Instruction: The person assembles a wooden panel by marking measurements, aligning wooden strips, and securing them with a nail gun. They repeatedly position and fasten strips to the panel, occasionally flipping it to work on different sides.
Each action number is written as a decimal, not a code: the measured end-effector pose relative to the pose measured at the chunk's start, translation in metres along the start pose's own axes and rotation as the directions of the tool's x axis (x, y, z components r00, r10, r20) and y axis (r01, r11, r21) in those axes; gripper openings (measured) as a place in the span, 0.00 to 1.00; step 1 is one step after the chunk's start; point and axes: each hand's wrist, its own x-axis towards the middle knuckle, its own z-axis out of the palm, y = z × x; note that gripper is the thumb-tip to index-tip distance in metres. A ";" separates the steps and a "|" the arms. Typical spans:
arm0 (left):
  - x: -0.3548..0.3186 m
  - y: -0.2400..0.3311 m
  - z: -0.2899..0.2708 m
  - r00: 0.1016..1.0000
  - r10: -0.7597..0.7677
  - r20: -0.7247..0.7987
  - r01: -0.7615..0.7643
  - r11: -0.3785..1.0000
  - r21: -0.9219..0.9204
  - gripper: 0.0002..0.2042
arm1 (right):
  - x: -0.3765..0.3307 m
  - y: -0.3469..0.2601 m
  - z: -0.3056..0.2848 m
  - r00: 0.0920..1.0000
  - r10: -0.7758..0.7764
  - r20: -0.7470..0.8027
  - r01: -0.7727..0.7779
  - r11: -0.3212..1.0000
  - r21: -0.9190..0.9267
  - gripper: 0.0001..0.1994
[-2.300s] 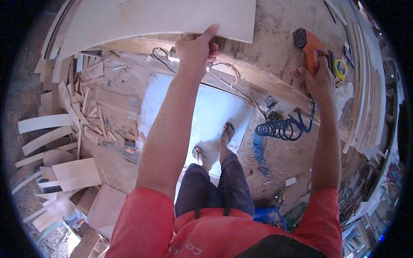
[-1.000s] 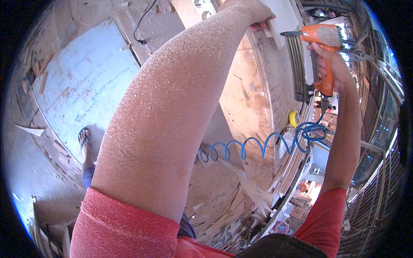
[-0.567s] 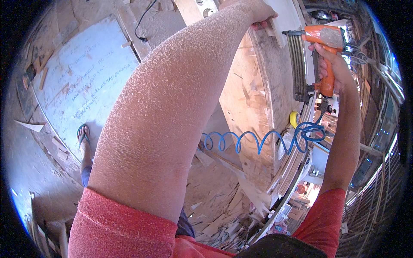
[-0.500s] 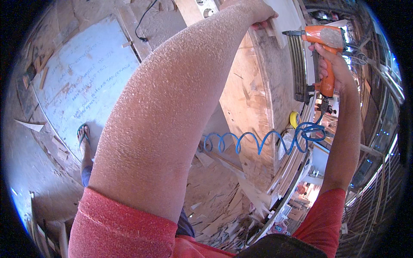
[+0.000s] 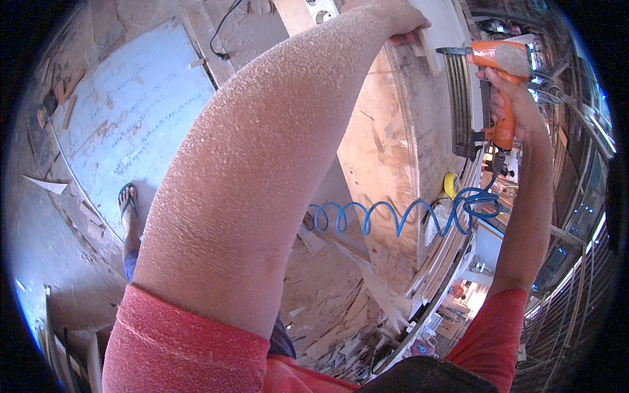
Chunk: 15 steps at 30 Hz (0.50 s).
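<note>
My right hand (image 5: pixel 514 105) grips the handle of an orange pneumatic nail gun (image 5: pixel 499 57). The gun's dark nose points left, and its long ribbed magazine (image 5: pixel 460 108) hangs beneath. A blue coiled air hose (image 5: pixel 393 219) trails from the handle toward the left. At the top, my left hand (image 5: pixel 411 23) is closed over the end of a pale wooden strip (image 5: pixel 430 56), just left of the gun's nose. My left arm hides part of the work, and the left hand's fingers show only in part. A white panel (image 5: pixel 445 23) lies beside the strip.
Plywood bench panels (image 5: pixel 377 137) stand in front of me, with a yellow tape roll (image 5: pixel 451 185) at the right edge. Stacked thin boards (image 5: pixel 436 268) lie nearer. Wood scraps (image 5: pixel 334 314) litter the floor. A large whitish board (image 5: pixel 131 98) lies at left, near my sandalled foot.
The view has shifted slightly, so the nail gun and both hands sit a little farther right in the picture. Both holds look the same.
</note>
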 end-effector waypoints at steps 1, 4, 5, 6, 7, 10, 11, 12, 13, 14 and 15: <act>0.002 0.002 0.002 1.000 -0.022 -0.016 0.022 1.000 0.005 0.19 | 0.000 -0.002 0.004 0.999 -0.026 -0.027 0.025 1.000 -0.014 0.18; 0.002 0.003 0.003 0.998 -0.043 -0.036 0.044 0.999 0.022 0.20 | 0.000 -0.007 0.002 1.000 -0.011 -0.014 0.011 0.999 -0.033 0.18; 0.002 0.004 0.003 0.998 -0.043 -0.036 0.044 0.999 0.027 0.20 | 0.000 -0.008 -0.001 1.000 0.017 0.010 -0.017 1.000 -0.025 0.18; 0.004 0.003 0.004 0.999 -0.032 -0.040 0.033 0.999 0.019 0.20 | 0.001 -0.009 -0.004 0.998 0.045 0.033 -0.045 0.999 -0.018 0.18; 0.006 0.000 0.006 0.999 -0.021 -0.044 0.021 1.000 0.010 0.20 | 0.001 -0.010 -0.006 0.995 0.079 0.062 -0.079 0.997 0.001 0.18; 0.003 0.002 0.008 0.992 -0.039 -0.117 0.040 0.999 -0.001 0.20 | 0.002 -0.009 -0.002 0.994 0.106 0.026 -0.107 0.994 0.022 0.17; 0.001 0.003 0.010 0.988 -0.055 -0.143 0.055 0.998 -0.006 0.20 | 0.000 -0.007 0.000 0.994 0.111 -0.010 -0.110 0.994 0.022 0.17; 0.000 0.004 0.009 0.990 -0.063 -0.124 0.063 0.998 -0.001 0.20 | 0.001 -0.007 0.001 0.995 0.102 -0.016 -0.102 0.995 0.017 0.17; 0.000 0.005 0.008 0.992 -0.070 -0.105 0.071 0.997 0.004 0.20 | 0.002 -0.007 0.001 0.995 0.094 -0.023 -0.094 0.996 0.013 0.17; -0.001 0.007 0.006 0.993 -0.077 -0.085 0.078 0.997 0.008 0.20 | 0.002 -0.007 0.001 0.996 0.086 -0.031 -0.086 0.996 0.007 0.17; -0.003 0.007 0.004 0.996 -0.063 -0.058 0.063 0.998 0.015 0.20 | 0.001 -0.008 0.001 0.994 0.107 -0.015 -0.107 0.994 0.013 0.17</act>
